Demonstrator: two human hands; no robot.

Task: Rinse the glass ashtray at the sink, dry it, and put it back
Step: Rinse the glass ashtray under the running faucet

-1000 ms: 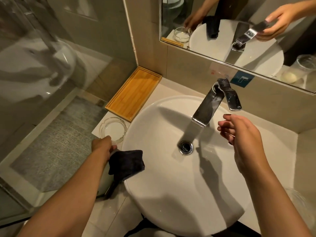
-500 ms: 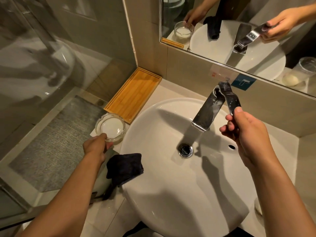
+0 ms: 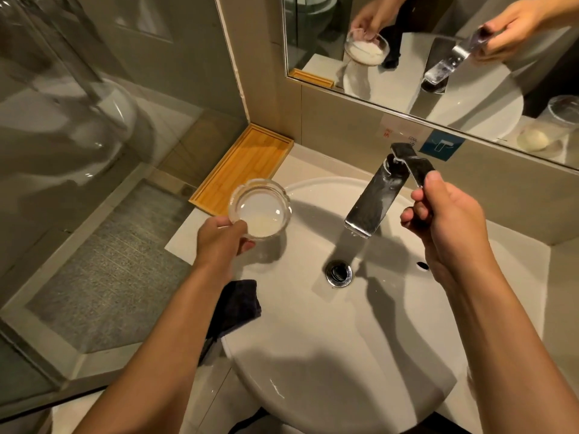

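My left hand (image 3: 221, 241) grips the round glass ashtray (image 3: 260, 208) by its near rim and holds it in the air over the left edge of the white sink (image 3: 313, 355). The ashtray is upright and tilted slightly. My right hand (image 3: 448, 227) is closed on the chrome lever (image 3: 413, 164) of the tap (image 3: 372, 205). A thin stream of water falls from the spout toward the drain (image 3: 339, 273). A dark cloth (image 3: 236, 303) hangs over the sink's left rim, partly hidden by my left forearm.
A bamboo tray (image 3: 244, 167) lies in the counter's back-left corner. The mirror (image 3: 438, 42) runs along the wall behind the tap. A glass shower screen (image 3: 78, 151) stands to the left, above a grey floor. A clear glass jar shows in the mirror at right.
My left hand has lifted the ashtray off the counter and carried it right, toward the sink. My right hand went from open to gripping the tap lever, and water now runs.
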